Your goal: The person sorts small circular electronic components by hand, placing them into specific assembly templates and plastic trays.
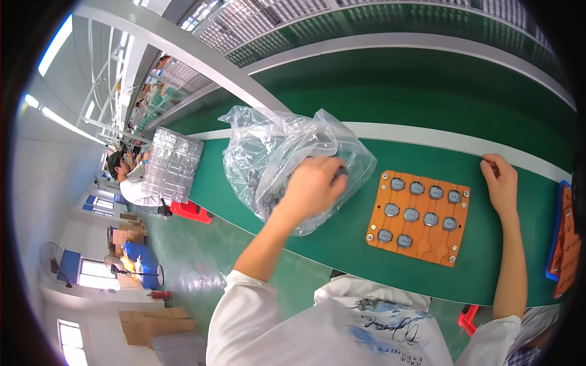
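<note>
Centrally, one clear plastic bag (241,152), crumpled, with dark small pieces inside, on a green tabletop (476,265). Left hand (317,186): at the bag, fingers bent around something dark; whether it is gripped cannot be told. Right hand (502,183): right of centre, near the far edge of the tabletop, fingers loosely curled; whether it holds anything cannot be told. Between the hands, one orange board (427,248), lying flat and slightly turned, screws at its corners, carrying ten grey parts (411,215) in rows of four, four and two. Right edge of the frame: further orange boards (567,244) beside a blue rim. Surface bordered along its far side by a pale rail (421,133), dark green beyond. Left of the bag: a silver crinkled bundle (173,165), a red stool (190,211), a seated co-worker (131,188) in white. Lower left: glossy green floor (201,262), cardboard (152,323), a fan (54,265), a bright window (97,277). Upper left: strip light (56,46).
</note>
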`<state>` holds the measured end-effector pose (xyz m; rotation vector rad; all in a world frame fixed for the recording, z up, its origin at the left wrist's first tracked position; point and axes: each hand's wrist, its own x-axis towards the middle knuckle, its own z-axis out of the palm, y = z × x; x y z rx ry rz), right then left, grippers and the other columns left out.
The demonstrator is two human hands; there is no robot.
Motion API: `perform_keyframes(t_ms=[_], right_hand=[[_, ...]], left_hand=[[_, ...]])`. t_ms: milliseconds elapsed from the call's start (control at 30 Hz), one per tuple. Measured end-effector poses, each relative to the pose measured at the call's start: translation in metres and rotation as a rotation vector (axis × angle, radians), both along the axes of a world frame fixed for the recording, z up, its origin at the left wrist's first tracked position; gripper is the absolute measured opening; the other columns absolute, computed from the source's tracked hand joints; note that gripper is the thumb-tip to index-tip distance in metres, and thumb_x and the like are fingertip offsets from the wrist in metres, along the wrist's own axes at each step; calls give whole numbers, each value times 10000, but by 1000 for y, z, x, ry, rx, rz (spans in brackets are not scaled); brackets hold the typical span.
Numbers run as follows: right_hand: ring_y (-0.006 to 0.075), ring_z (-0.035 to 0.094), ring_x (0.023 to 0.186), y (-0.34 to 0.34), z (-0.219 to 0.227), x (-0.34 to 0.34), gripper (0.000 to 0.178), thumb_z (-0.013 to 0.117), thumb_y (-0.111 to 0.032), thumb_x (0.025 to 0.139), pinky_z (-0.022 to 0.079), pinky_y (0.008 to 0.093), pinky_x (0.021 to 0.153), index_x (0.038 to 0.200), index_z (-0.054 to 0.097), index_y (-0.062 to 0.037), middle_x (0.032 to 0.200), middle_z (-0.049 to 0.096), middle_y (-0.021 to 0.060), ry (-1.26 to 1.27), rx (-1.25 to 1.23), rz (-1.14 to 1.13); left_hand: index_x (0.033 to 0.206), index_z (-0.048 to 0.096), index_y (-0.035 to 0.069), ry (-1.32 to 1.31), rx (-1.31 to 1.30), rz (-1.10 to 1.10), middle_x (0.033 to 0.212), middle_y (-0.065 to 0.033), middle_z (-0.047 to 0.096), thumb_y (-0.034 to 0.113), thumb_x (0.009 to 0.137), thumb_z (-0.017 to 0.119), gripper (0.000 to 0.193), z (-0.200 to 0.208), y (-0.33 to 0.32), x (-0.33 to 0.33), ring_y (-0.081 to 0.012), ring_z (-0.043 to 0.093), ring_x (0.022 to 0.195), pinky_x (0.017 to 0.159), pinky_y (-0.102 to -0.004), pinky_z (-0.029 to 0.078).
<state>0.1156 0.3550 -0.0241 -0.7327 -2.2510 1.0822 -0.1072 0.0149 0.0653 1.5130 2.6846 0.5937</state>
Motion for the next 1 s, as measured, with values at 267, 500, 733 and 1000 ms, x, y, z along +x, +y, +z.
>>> perform_keyframes(t_ms=[267, 500, 733, 1000], right_hand=[[141, 626, 814, 12, 1, -2, 233, 639, -191, 936, 499, 287, 767, 1083, 663, -12, 902, 692, 80, -42, 91, 70], [133, 631, 823, 14, -11, 5, 248, 657, -205, 929, 520, 280, 789, 1111, 664, -36, 924, 691, 54, -1, 66, 55], [129, 612, 825, 10, -3, 3, 235, 656, -181, 922, 506, 275, 773, 1104, 661, -32, 895, 673, 48, -16, 72, 95], [110, 551, 762, 2, -2, 7, 195, 648, -98, 906, 469, 248, 722, 1080, 640, -10, 854, 615, 34, -15, 36, 94]], left_hand=[[1000, 645, 67, -219, 189, -707, 923, -94, 618, 104, 736, 749, 287, -35, 81, 120, -306, 598, 867, 769, -395, 479], [995, 648, 54, -147, 141, -671, 974, -89, 575, 58, 710, 764, 307, -56, 69, 105, -304, 541, 912, 769, -410, 436], [974, 650, 37, -139, 171, -737, 947, -104, 563, 48, 686, 757, 307, -49, 70, 102, -300, 536, 898, 771, -407, 433], [1045, 686, 55, -217, 62, -772, 945, -84, 520, 96, 700, 784, 361, -37, 64, 95, -291, 494, 899, 814, -396, 413]])
